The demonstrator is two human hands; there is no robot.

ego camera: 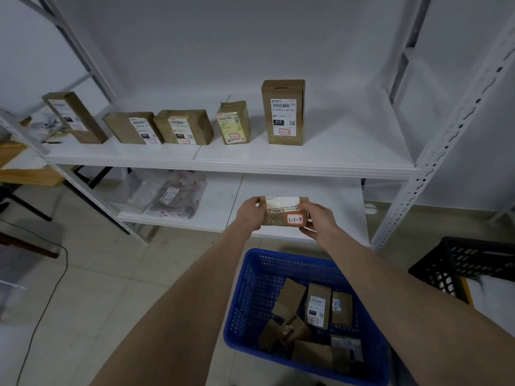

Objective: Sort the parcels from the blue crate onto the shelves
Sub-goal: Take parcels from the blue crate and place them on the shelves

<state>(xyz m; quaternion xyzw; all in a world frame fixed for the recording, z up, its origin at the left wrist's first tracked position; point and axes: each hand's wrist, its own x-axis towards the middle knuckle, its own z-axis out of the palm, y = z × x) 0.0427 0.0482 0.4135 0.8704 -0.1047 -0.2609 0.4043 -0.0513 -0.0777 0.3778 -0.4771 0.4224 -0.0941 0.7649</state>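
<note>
Upper shelf, right end: upper board (348,146) lies bare from the tallest box (282,111) to the right post (434,154), a wide way in.
Upper shelf, left and middle: 5 boxes in a row, counting the tallest. Gaps are narrow, with the 2nd box (131,126) and 3rd box (184,126) nearly touching.
Lower shelf, left: flat plastic bags (172,197) fill that end.
Lower shelf, right: lower board (342,196) is bare. The left hand (249,213) and right hand (317,218) grip the parcel (284,211) at its front, upper shelf close overhead.
Floor: blue crate (250,302) under the forearms, black crate (468,263) off right.
</note>
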